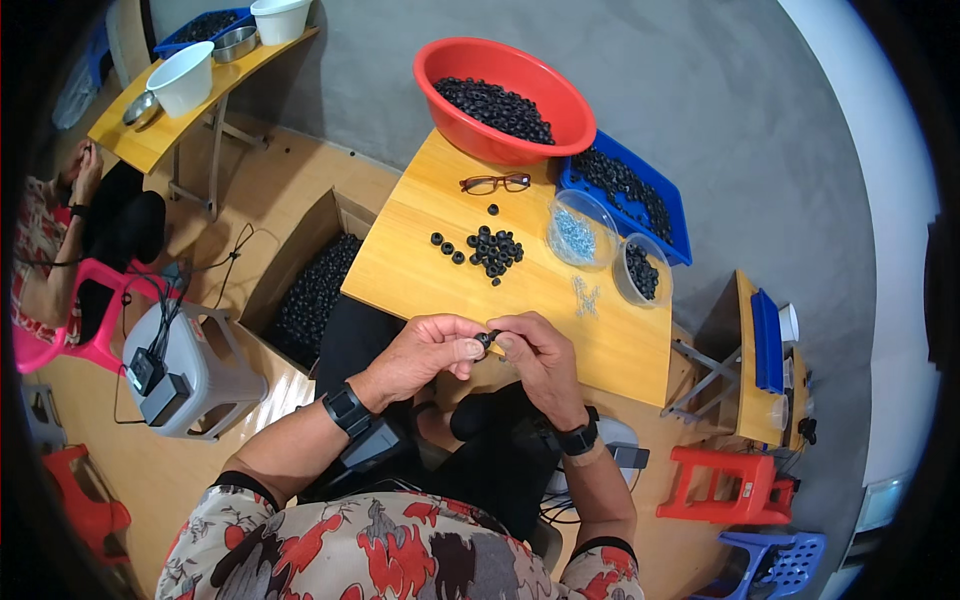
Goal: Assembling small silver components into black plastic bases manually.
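Observation:
My left hand [432, 352] pinches a small round black part [484, 340] between thumb and fingers, just past the table's near edge. My right hand [538, 358] meets it there, its thumb and forefinger closed on a small dark piece [495, 335] at the part's right side; that piece is mostly hidden by the fingers. Ahead of both hands lies a loose pile of black round parts [496, 252] on the wooden table [400, 255], with a few strays to its left. Near my right hand, small clear or silvery pieces [586, 297] are scattered on the tabletop.
A red basin [440, 60], a blue tray [672, 200] and a clear tub [650, 298] hold black parts. Another tub [575, 235] holds small bluish pieces. Glasses [495, 184] lie behind the pile. A carton [262, 290] of black parts stands left; another person [60, 240] sits far left.

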Demonstrator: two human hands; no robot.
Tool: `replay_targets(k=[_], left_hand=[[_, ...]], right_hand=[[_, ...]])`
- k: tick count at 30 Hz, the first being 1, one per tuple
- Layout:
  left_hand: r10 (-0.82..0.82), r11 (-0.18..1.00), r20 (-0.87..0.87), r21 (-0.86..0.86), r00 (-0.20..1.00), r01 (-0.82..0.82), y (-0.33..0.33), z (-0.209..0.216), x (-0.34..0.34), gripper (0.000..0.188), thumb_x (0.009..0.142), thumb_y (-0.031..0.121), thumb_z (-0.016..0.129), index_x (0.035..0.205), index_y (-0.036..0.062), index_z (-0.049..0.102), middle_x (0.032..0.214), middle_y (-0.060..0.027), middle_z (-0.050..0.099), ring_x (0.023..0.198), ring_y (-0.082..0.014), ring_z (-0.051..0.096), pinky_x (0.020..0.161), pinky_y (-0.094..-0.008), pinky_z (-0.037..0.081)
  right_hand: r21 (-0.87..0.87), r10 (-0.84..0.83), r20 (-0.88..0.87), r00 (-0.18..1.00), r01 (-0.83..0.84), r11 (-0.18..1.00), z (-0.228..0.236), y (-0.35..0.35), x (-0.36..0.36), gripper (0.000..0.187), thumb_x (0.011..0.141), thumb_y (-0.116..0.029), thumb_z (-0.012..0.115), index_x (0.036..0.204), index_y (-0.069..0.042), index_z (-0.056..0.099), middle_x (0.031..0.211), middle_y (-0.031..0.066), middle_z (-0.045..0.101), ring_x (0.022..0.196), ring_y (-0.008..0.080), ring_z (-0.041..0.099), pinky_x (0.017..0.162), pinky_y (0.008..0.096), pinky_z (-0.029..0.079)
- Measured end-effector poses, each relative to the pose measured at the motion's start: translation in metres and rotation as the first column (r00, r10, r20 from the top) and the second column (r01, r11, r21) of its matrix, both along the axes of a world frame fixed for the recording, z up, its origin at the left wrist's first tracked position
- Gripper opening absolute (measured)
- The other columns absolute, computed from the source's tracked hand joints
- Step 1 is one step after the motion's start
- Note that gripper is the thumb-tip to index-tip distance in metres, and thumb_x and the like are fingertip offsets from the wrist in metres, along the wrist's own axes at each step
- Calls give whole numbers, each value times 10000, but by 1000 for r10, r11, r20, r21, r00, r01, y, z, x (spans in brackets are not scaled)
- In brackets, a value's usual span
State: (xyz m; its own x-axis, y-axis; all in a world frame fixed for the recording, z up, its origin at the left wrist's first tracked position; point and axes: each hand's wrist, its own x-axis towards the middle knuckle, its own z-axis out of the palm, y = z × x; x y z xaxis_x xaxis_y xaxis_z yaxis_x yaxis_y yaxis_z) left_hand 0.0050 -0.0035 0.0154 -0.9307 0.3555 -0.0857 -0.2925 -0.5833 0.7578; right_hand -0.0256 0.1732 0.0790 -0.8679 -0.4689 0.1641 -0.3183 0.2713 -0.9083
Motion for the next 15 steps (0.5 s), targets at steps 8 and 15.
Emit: replay_targets(k=[8,15], left_hand=[[19,999,-33,-46,999,-21,2,2,3,228,881,116,607,1075,-3,605,817,1,614,666,-39,549,647,-184,488],[34,995,-67,-91,997,-40,1,3,2,205,884,106,600,1059,1,616,802,10,613,662,-28,541,638,-174,477]], right_hand=[[0,12,-58,998,-12,1000,-5,0,1,137,860,-55,581,978,-14,635,842,87,616,749,182,576,677,268,455],[-7,48,-61,997,-48,999,-6,1,0,153,863,-41,550,989,-10,631,854,71,599,749,152,550,672,250,436]])
